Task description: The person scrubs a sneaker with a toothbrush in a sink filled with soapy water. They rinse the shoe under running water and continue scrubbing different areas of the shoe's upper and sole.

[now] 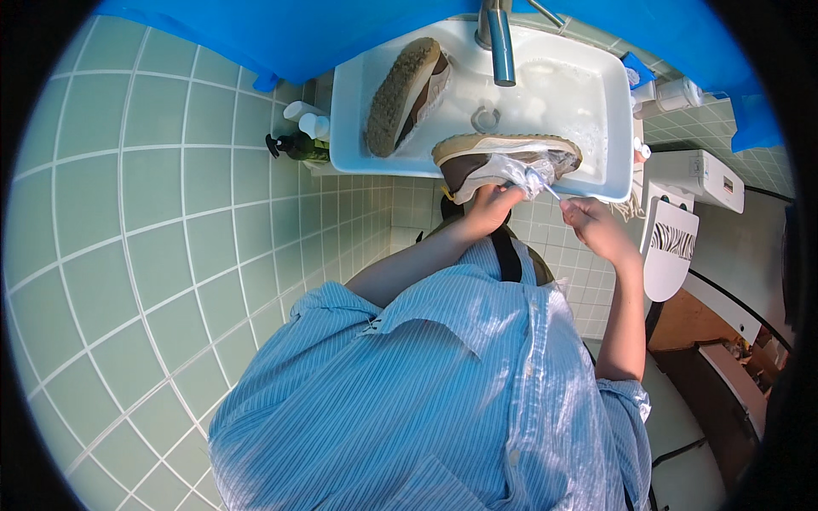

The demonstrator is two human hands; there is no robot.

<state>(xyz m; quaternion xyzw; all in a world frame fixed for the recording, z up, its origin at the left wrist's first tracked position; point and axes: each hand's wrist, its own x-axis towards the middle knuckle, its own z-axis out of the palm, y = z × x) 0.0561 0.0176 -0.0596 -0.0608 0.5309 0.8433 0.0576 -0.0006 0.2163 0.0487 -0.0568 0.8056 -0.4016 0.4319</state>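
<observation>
My left hand holds a brown and white shoe on its side over the front rim of a white sink. White suds cover part of the shoe's upper. My right hand grips a thin, light-coloured handle, probably of a small brush, whose far end touches the sudsy upper; its head is hidden by the suds. A second shoe lies on its side in the left part of the sink, its tan, knobbly sole facing left. Cloudy, soapy water stands in the sink around the drain.
A metal faucet reaches over the sink from the back. Left of the sink stand a dark green pump bottle and white containers. A toilet is at the right. Blue sheeting hangs along the back.
</observation>
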